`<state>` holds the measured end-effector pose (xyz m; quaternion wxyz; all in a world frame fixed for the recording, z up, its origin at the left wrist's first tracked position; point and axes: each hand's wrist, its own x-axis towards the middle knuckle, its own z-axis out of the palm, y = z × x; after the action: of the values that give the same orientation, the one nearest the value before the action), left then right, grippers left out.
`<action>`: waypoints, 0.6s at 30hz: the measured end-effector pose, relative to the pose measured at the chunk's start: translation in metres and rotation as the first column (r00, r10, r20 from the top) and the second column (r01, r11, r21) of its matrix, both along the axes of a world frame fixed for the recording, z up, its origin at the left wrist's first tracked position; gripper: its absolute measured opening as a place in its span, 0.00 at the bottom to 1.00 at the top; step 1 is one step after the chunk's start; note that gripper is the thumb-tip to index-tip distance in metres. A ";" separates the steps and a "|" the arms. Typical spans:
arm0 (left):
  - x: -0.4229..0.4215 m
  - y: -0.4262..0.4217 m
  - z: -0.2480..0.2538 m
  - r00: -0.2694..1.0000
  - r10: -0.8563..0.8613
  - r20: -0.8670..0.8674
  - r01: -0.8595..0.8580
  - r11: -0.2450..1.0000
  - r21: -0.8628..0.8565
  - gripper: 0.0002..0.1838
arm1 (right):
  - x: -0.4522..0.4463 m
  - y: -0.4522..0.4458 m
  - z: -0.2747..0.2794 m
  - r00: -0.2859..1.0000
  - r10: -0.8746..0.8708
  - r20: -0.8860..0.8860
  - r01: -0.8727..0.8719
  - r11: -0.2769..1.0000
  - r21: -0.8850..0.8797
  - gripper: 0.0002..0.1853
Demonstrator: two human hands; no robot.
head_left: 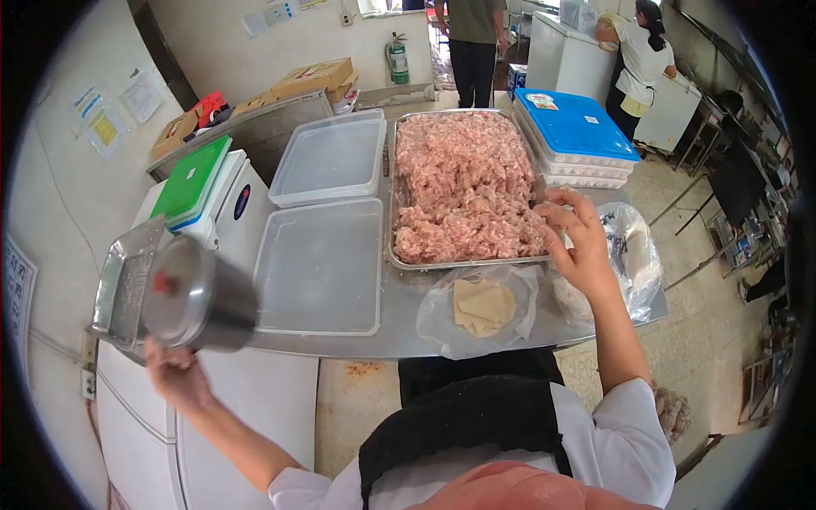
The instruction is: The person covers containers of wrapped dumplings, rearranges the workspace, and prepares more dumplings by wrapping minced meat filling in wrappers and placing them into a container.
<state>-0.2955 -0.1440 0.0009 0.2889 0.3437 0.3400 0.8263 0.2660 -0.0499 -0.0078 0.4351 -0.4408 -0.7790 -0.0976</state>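
Observation:
My left hand (177, 372) grips the lower edge of a grey metal pot (223, 297), which is tilted, blurred by motion and has a red knob on its lid. Behind the pot stands a metal container (127, 280). My right hand (578, 238) is at the right edge of a metal tray (476, 264) heaped with minced meat (463, 183), its fingers apart and curved. Round dough wrappers (483, 308) lie on a clear plastic sheet (433, 321) in front of the tray. Right of them is a clear plastic bag (633, 263), partly behind my right wrist.
Two clear plastic containers (327, 161) (319, 268) lie left of the tray. Stacked boxes with a blue lid (578, 127) stand at the right. A green lid (191, 183) rests on a white cooler (242, 204). Two people (476, 42) (637, 64) stand beyond the table.

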 end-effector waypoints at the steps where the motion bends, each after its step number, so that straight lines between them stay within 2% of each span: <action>1: 0.040 0.014 -0.001 0.998 -0.059 0.022 0.060 0.997 -0.054 0.10 | -0.003 -0.004 0.009 0.999 0.049 -0.015 -0.050 0.999 -0.004 0.15; 3: 0.101 0.041 -0.014 0.940 -0.306 0.149 0.313 0.950 -0.022 0.17 | -0.008 -0.012 0.025 0.988 0.147 -0.044 -0.148 0.989 -0.015 0.16; 5: 0.154 0.062 -0.023 0.860 -0.509 0.034 0.510 0.859 -0.047 0.19 | -0.015 -0.019 0.044 0.972 0.233 0.016 -0.234 0.971 0.042 0.18; 7: 0.204 0.067 -0.028 0.848 -0.530 0.027 0.529 0.841 -0.115 0.19 | -0.022 -0.028 0.063 0.947 0.314 0.073 -0.317 0.947 0.043 0.19; 9: 0.236 0.074 -0.030 0.740 -0.670 0.047 0.669 0.729 -0.144 0.15 | -0.026 -0.031 0.074 0.932 0.342 0.116 -0.345 0.939 0.002 0.20; 12: 0.276 0.077 -0.019 0.685 -0.729 0.000 0.713 0.670 -0.205 0.10 | -0.026 -0.030 0.081 0.922 0.337 0.190 -0.335 0.941 -0.047 0.22; 14: 0.295 0.079 -0.019 0.680 -0.731 -0.052 0.709 0.674 -0.209 0.08 | -0.023 -0.030 0.084 0.921 0.312 0.232 -0.301 0.950 -0.083 0.21; 18: 0.311 0.088 -0.021 0.637 -0.744 -0.201 0.713 0.668 -0.216 0.06 | -0.006 -0.023 0.079 0.917 0.370 0.149 -0.354 0.927 -0.124 0.19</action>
<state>0.0157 -0.0562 -0.0201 0.5676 0.5440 0.2560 0.5626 0.2605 -0.0725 0.0708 0.3562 -0.2990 -0.8851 -0.0155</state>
